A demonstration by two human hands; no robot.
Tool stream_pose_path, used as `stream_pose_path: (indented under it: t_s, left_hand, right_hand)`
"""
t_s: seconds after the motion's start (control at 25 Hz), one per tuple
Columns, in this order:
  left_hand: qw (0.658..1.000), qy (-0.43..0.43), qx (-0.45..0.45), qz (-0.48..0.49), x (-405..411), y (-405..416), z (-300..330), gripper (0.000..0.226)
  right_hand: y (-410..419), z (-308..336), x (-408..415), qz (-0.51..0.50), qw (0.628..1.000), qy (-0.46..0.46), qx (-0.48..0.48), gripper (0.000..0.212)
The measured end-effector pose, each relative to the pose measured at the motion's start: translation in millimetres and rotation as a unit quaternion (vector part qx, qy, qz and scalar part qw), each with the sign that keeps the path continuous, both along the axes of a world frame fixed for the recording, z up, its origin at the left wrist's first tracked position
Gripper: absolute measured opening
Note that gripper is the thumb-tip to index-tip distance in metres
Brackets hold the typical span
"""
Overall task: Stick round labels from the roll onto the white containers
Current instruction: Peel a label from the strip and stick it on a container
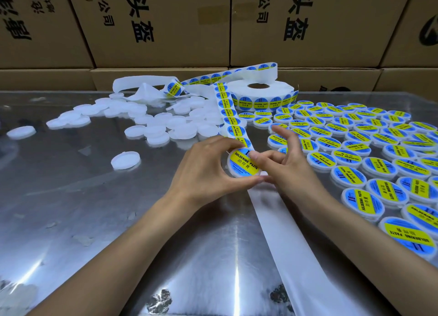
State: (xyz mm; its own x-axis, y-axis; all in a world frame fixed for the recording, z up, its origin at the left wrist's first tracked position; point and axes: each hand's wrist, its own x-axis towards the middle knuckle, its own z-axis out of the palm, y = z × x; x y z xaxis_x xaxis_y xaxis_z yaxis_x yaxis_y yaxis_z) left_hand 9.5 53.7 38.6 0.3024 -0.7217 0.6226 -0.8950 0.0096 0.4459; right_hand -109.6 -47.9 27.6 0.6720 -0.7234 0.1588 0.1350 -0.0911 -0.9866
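Observation:
My left hand (208, 171) grips a round white container (241, 165) by its rim, thumb below and fingers above. A blue and yellow "Soldering Paste" label covers its top. My right hand (288, 164) presses the label's right edge with thumb and forefinger, the other fingers spread upward. A strip of labels (231, 116) runs from the container back to the label roll (259, 93). Several bare white containers (166, 121) lie in a loose heap at the back left.
Labelled containers (369, 154) fill the table's right side in rows. Empty white backing strip (279, 249) trails toward the front edge. One bare container (125, 159) lies apart at left. Cardboard boxes (166, 26) wall off the back of the steel table (94, 221).

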Motion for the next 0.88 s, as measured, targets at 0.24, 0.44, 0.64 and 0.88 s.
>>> stream_pose_path:
  t_s: [0.24,0.44,0.64,0.88]
  left_hand:
    - [0.999,-0.015,-0.003,-0.046,-7,0,1,0.052]
    - [0.999,-0.021,-0.02,-0.036,-11,-2,1,0.047]
    - [0.998,0.015,-0.046,-0.04,-13,-6,-3,0.05]
    - [0.998,0.015,-0.044,-0.046,-7,-8,-9,0.062]
  right_hand:
    - [8,-2,-1,0.199,0.975,0.016,0.094,0.018]
    - [9,-4,0,0.146,0.985,0.02,0.091,0.024]
    - [12,2,4,0.068,0.991,0.044,0.108,0.048]
    - [9,1,7,0.015,0.986,0.033,0.165,0.059]
